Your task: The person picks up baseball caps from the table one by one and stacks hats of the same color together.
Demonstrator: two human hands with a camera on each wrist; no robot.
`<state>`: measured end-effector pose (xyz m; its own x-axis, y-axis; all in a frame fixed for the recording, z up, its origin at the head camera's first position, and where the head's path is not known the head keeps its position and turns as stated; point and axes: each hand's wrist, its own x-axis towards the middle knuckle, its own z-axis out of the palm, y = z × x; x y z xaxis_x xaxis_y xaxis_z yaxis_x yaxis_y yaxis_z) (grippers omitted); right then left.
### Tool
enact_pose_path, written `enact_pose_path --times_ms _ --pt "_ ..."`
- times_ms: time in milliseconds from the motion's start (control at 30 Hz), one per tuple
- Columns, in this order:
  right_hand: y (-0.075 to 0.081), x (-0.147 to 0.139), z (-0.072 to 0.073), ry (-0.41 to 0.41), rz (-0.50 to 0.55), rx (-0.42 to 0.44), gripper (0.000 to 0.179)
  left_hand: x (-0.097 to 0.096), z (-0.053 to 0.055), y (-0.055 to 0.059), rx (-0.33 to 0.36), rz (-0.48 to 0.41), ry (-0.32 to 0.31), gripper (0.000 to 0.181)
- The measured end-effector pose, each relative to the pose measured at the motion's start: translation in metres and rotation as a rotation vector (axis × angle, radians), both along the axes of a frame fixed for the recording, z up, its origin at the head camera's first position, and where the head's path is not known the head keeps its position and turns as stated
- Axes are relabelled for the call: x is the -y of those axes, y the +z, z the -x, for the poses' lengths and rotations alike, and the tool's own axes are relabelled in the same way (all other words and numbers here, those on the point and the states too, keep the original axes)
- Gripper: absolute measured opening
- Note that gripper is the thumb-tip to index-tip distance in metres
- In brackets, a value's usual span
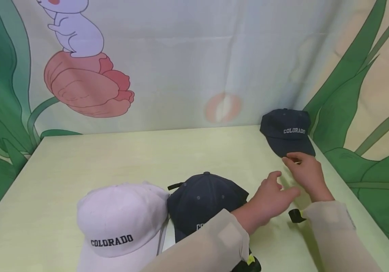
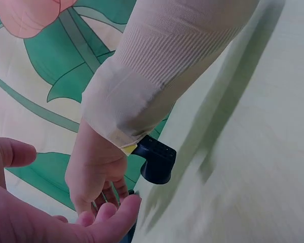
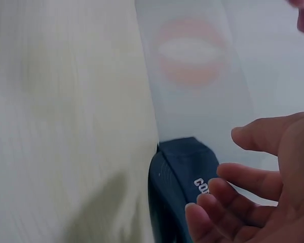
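A navy baseball cap point(image 1: 284, 126) with white COLORADO lettering sits at the table's far right corner, its brim toward me. Close by the brim is my right hand point(image 1: 306, 175), its fingers loosely bent and nothing between them; the right wrist view shows thumb and fingers point(image 3: 248, 177) parted in front of the cap point(image 3: 185, 162). My left hand point(image 1: 269, 198) hovers just left of the right one, holding nothing, with fingers spread. Below the left arm, a second navy cap point(image 1: 206, 192) is partly hidden by the sleeve. Touching its left side is a white cap point(image 1: 123, 211) with black COLORADO lettering.
The pale yellow table point(image 1: 140, 158) meets a printed cloth backdrop point(image 1: 180, 68) at its far edge. Large green leaves are printed along both sides. A small black wrist camera point(image 1: 296, 215) sticks out from the right cuff, and another point(image 1: 248, 264) hangs under the left sleeve.
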<state>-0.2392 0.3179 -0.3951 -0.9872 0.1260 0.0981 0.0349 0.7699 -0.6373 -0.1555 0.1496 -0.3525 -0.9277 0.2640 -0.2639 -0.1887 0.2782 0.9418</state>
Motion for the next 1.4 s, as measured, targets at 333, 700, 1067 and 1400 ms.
enact_pose_path --times_ms 333,700,1067,1400 --pt "-0.006 -0.015 0.014 -0.096 0.057 0.015 0.054 -0.015 0.021 -0.001 0.072 -0.079 0.049 0.067" --pt "-0.008 -0.026 0.027 -0.130 0.015 -0.063 0.047 -0.038 0.028 0.005 0.034 0.040 0.052 0.071" --pt "-0.006 -0.044 0.036 -0.146 0.028 -0.004 0.052 -0.055 0.041 0.012 0.021 0.119 0.023 0.074" --pt "-0.010 -0.062 0.040 -0.115 0.014 0.030 0.063 -0.064 0.059 0.006 0.088 0.065 0.098 0.080"
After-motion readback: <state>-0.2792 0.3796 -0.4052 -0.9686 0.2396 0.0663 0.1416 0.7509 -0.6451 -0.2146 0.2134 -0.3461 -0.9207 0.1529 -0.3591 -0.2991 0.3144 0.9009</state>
